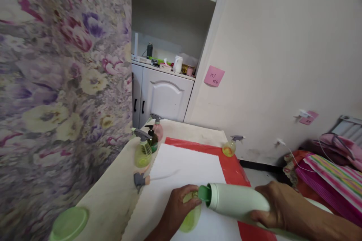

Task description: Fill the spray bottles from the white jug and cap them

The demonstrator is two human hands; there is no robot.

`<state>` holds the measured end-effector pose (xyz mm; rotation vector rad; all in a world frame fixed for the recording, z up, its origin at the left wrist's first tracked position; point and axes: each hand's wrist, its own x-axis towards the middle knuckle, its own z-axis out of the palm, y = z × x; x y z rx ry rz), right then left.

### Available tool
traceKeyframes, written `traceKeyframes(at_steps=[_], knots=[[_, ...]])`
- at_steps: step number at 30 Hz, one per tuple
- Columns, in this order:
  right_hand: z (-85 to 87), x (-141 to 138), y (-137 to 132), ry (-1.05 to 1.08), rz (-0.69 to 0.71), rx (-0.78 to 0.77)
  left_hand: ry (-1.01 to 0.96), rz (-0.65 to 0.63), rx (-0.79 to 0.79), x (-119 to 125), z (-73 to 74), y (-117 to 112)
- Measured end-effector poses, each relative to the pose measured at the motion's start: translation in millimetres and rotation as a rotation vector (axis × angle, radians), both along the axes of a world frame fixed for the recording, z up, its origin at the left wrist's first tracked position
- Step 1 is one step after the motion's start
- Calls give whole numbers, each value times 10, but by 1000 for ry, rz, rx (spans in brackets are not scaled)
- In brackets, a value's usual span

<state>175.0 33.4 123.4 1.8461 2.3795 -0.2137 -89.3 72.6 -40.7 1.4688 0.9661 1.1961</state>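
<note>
Held the pale green bottle point(237, 200) nearly level in the right hand point(273, 205), with fingers wrapped around its body, its green spout point(204, 193) right at the neck of the small clear bottle point(190, 220)! Couldn't tell contact from a tiny gap there. Clasped that clear bottle, yellow-green liquid inside, near its neck in the left hand point(181, 203), with thumb and fingers closed on it, over the white sheet point(186, 165). Spotted a loose grey trigger head point(140, 179) by the sheet's left edge. Saw a round green lid point(70, 222) at the surface's point(109, 192) near left. Farther out, found a yellow-green spray bottle point(143, 156), dark pump bottle point(153, 141) and pink spray bottle point(158, 131) bunched together, plus another spray bottle point(229, 149) by the red sheet's point(236, 169) far right corner.
</note>
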Motion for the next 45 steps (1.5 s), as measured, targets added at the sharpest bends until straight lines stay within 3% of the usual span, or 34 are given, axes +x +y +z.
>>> traceKeyframes(at_steps=[18, 29, 45], knots=[[20, -16, 5, -4, 3, -3, -2, -7, 9, 1, -12, 11], [-63, 42, 26, -23, 34, 56, -8, 4, 7, 6, -34, 16], [-16, 9, 27, -10, 28, 31, -27, -16, -6, 3, -19, -5]])
